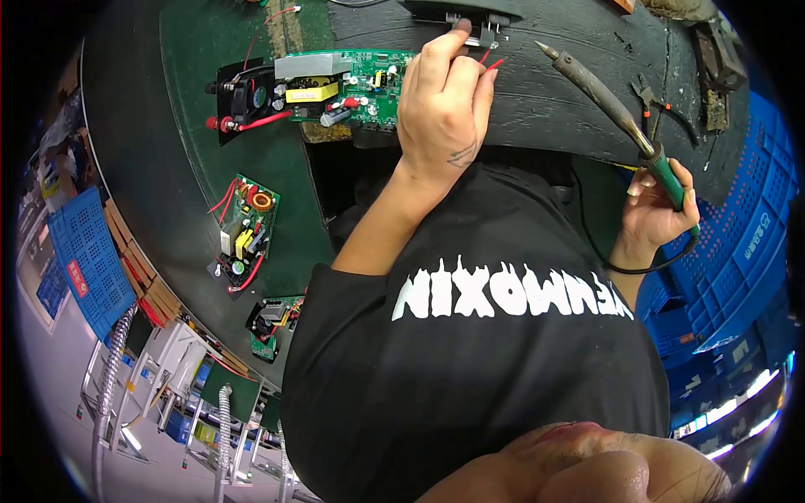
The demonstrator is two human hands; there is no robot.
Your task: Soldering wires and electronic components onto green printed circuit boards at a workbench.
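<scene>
My left hand [444, 105] is closed over the right end of a green circuit board [369, 84], its fingers curled round a red wire [495, 64]. One fingertip reaches up to the metal terminals on a black panel [470, 10] at the top edge. Part of the board and the wire's run are hidden under the hand. My right hand [662, 210] grips a soldering iron [604, 96] by its green handle. The iron's tip points up and left, apart from the panel and the wires. At the board's left end, a black fan [251, 94] and red cable [267, 121] are attached.
Orange-handled pliers [662, 107] lie on the dark bench [579, 126], beyond the iron. Another circuit board [251, 222] and a partly hidden one [270, 323] rest on the green mat [189, 151]. Blue crates [755, 218] stand at right, with another blue crate [88, 260] at left.
</scene>
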